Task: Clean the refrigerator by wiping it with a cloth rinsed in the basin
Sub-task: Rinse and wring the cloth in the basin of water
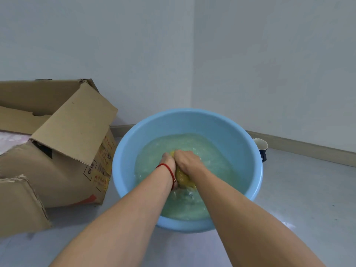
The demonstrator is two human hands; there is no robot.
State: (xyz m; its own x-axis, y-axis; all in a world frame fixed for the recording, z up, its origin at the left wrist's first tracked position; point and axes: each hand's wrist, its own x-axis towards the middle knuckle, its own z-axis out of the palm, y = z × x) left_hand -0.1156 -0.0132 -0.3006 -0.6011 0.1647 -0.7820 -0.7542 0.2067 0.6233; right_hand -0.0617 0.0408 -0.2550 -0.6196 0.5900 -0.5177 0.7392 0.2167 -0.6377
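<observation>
Over the water in the blue plastic basin (227, 128), both hands grip a wet yellow cloth (183, 178), which bunches between them. The left hand (168, 162) sits at 9 o'clock of the right hand (187, 160), fingers curled round the cloth. At the basin's 9 o'clock stands a cardboard box (63, 151) with red printing too blurred to read; at 3 o'clock, a cup (262, 149).

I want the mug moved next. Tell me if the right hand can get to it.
Probably yes: the mug stands on open floor just behind the basin, nothing blocking it, but the right hand must first release the yellow cloth.
</observation>
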